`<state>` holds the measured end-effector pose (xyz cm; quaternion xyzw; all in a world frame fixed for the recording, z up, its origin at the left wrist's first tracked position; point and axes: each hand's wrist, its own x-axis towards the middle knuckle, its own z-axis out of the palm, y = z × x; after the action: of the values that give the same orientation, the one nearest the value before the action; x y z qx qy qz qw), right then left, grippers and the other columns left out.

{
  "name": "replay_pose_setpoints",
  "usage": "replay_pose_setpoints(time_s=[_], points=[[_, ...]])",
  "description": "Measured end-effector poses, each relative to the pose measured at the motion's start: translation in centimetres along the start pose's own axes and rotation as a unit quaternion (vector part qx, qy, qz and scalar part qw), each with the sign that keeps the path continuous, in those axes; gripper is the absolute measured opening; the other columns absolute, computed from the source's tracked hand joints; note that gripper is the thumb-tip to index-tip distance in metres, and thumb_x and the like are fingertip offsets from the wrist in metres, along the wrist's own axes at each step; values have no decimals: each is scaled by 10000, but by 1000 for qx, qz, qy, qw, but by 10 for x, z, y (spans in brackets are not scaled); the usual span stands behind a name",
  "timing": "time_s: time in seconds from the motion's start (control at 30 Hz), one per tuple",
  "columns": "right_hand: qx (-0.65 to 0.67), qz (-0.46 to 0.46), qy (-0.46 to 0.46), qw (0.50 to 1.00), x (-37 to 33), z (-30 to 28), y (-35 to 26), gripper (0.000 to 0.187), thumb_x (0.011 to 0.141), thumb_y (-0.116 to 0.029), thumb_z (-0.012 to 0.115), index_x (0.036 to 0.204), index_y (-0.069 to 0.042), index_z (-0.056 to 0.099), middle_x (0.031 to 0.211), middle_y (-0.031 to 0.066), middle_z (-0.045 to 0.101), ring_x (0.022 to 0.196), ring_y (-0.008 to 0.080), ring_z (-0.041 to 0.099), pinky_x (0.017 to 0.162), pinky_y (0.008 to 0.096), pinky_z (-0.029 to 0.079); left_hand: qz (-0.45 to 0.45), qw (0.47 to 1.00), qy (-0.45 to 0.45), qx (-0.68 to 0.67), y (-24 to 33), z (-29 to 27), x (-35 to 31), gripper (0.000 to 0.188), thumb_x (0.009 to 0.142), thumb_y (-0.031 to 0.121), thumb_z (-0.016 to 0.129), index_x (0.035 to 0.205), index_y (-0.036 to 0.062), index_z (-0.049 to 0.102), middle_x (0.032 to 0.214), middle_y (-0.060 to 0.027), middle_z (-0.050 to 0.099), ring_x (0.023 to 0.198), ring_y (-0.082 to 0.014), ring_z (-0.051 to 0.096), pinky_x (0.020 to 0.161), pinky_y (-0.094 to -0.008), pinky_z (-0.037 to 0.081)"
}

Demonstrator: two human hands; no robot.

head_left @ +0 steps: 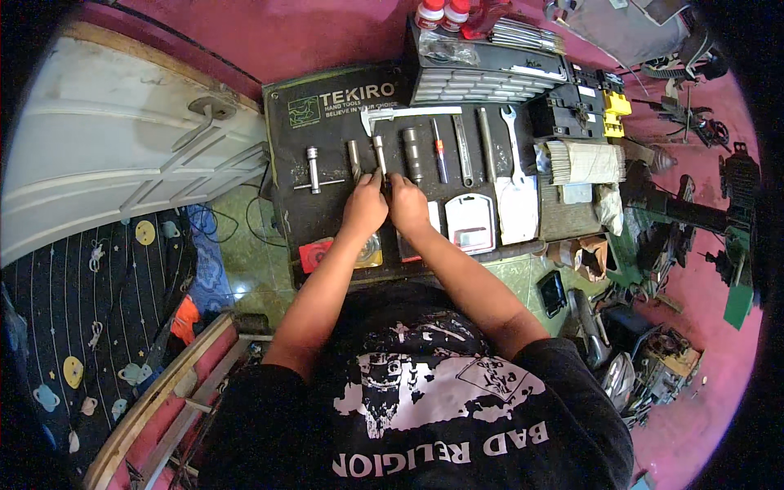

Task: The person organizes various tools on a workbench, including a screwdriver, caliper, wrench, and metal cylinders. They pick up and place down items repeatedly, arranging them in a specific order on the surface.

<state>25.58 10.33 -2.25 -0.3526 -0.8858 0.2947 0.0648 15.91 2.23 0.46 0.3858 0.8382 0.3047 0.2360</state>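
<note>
My left hand (365,211) and my right hand (407,206) meet over the dark mat (327,216), fingers curled and pressed together. Both pinch the near end of a slim metal socket wrench (379,150), whose socket points away from me; fingers hide its lower part. Just left of it rests a short metal tube (354,155), partly covered by my left hand. Farther left lies a T-handle socket wrench (313,167). A dark stepped cylindrical tool (412,151) lies to the right of my right hand. Beyond the hands is a silver caliper (408,113).
Rightward lie a red-and-blue-handled screwdriver (441,151), a slotted metal tool (463,151), a metal rod (487,143) and a combination wrench (514,147). Flat packages (471,222) line the near edge. A drawer cabinet (490,82) stands behind; a white door (122,122) is left.
</note>
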Motion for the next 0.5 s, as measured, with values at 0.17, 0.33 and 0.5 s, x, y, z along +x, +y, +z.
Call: replay_pose_setpoints(time_s=[0.17, 0.33, 0.5], points=[[56, -23, 30, 998, -9, -33, -12, 245, 919, -97, 683, 1148, -16, 645, 1035, 238, 711, 910, 439, 697, 776, 506, 573, -35, 992, 107, -51, -11, -38, -18, 310, 922, 30, 577, 1211, 12, 690, 1138, -248, 701, 1043, -430, 678, 925, -474, 540], [79, -38, 46, 995, -47, -67, 13, 284, 883, -68, 729, 1157, -21, 671, 1027, 208, 714, 937, 410, 697, 786, 478, 564, -78, 996, 29, -20, -28, -74, -69, 250, 921, 107, 672, 1159, 35, 696, 1117, -218, 696, 1020, -428, 668, 892, -488, 537], [70, 29, 3, 997, -113, -121, 39, 300, 874, -65, 719, 1170, -43, 675, 1046, 191, 707, 883, 396, 702, 749, 458, 581, -15, 999, -13, 48, -30, -78, -127, 282, 900, 150, 711, 1161, 43, 689, 1138, -216, 688, 1072, -420, 648, 919, -486, 528]])
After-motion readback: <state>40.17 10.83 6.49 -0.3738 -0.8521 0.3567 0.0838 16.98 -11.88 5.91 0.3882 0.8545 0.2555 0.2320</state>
